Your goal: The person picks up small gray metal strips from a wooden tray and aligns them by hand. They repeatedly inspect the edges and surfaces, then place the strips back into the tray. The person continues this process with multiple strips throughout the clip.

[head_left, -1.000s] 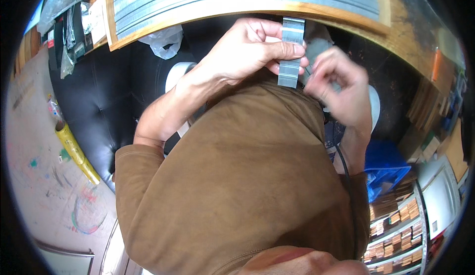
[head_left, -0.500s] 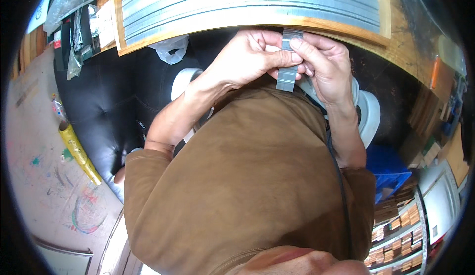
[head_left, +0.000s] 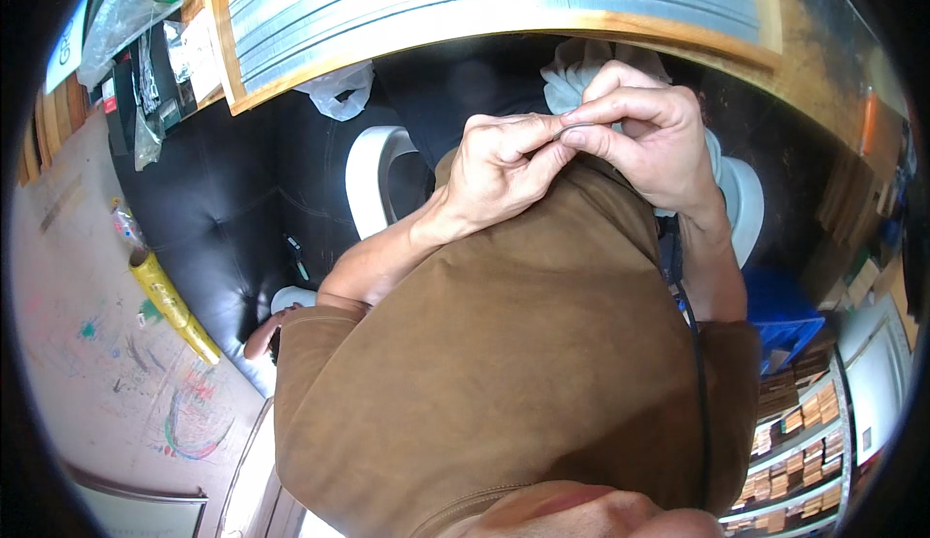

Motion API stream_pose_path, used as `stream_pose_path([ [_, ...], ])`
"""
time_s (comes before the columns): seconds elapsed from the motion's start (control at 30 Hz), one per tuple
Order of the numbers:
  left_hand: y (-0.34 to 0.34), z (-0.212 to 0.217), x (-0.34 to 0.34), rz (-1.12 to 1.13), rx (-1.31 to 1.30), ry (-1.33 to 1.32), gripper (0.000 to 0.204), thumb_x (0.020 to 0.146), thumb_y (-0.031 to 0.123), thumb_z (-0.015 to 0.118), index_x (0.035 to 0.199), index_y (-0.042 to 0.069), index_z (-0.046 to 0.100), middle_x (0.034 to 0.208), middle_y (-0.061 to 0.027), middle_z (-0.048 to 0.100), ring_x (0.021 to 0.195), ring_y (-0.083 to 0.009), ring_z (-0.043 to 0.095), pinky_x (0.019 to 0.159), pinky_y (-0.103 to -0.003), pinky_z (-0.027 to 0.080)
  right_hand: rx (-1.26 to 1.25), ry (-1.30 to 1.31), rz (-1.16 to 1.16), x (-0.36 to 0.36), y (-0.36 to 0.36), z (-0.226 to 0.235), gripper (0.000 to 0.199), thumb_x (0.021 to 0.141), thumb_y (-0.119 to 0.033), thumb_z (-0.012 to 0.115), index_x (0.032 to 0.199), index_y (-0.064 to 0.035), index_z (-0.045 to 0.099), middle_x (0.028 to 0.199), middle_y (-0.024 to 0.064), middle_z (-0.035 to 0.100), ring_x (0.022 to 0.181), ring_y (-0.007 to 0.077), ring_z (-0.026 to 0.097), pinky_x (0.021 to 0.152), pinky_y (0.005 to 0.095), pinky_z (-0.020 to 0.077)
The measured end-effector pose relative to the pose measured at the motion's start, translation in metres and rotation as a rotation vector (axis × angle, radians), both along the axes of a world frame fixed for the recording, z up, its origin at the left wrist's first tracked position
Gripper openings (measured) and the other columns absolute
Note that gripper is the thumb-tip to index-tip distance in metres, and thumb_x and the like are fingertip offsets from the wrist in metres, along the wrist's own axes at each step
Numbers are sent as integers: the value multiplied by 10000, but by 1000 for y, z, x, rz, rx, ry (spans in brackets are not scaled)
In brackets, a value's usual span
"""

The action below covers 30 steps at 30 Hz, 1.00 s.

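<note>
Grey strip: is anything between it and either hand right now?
Nothing visible. Both the left hand and the right hand already pinch the grey strip between their fingertips, just above the brown shirt. Only a thin edge of the strip shows; the rest is hidden by fingers.

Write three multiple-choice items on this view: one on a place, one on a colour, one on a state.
1. Where do the hands meet?
A. just below the wooden table edge
B. over the floor at left
C. by the shelves at lower right

2. What colour is the shirt?
A. blue
B. brown
C. white

3. How are the fingertips set?
A. spread flat
B. pinched together on a thin grey strip
C. hanging apart

Key:
1 A, the left hand and right hand meet under the table edge.
2 B, the shirt is brown.
3 B, both hands pinch the strip.
</note>
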State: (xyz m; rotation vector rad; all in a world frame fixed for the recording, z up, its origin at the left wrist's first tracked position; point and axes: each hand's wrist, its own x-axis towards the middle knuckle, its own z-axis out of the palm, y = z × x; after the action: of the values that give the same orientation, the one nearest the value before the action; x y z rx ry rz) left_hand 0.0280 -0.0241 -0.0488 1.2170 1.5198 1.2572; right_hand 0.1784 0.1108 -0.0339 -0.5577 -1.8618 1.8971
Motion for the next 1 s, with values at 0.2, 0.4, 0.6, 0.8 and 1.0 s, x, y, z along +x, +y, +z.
stream_pose_path([
  [0.2, 2, 5, -4, -44, 66, 52, 232, 851, -6, 740, 1080, -41, 742, 790, -181, 727, 644, -227, 710, 578, -289, 544, -10, 0, 29, 0, 1, 2, 88, 819, -32, 811, 907, -33, 805, 802, 40, 689, 729, 100, 625, 628, 232, 474],
  [0.4, -1, 6, -2, -50, 48, 30, 248, 850, -12, 736, 1096, -40, 741, 816, -185, 736, 672, -239, 723, 604, -295, 562, 0, -7, 51, 1, 2, 3, 83, 815, -43, 818, 897, -44, 806, 799, 37, 688, 723, 100, 624, 625, 233, 479],
  [0.6, -2, 1, -1, -55, 141, 69, 166, 888, -30, 714, 1049, -68, 734, 739, -118, 701, 603, -128, 649, 523, -242, 479, 2, -3, 62, 1, 1, 2, 86, 805, -43, 823, 889, -45, 806, 783, 31, 676, 719, 100, 613, 626, 237, 475],
  [0.8, -2, 0, 0, -62, 191, 81, 207, 874, -52, 696, 1077, -82, 725, 775, -154, 713, 652, -164, 691, 553, -252, 509, 14, 22, 63, 2, 0, 0, 84, 791, -41, 831, 871, -47, 804, 767, 23, 662, 709, 97, 594, 619, 239, 462],
  [1.0, -2, 1, 2, -49, 199, 75, 185, 870, -56, 691, 1050, -81, 726, 757, -145, 701, 634, -155, 674, 540, -248, 492, 20, 17, 63, 2, -1, 1, 89, 783, -41, 841, 861, -39, 799, 762, 21, 652, 707, 95, 586, 617, 238, 454],
])
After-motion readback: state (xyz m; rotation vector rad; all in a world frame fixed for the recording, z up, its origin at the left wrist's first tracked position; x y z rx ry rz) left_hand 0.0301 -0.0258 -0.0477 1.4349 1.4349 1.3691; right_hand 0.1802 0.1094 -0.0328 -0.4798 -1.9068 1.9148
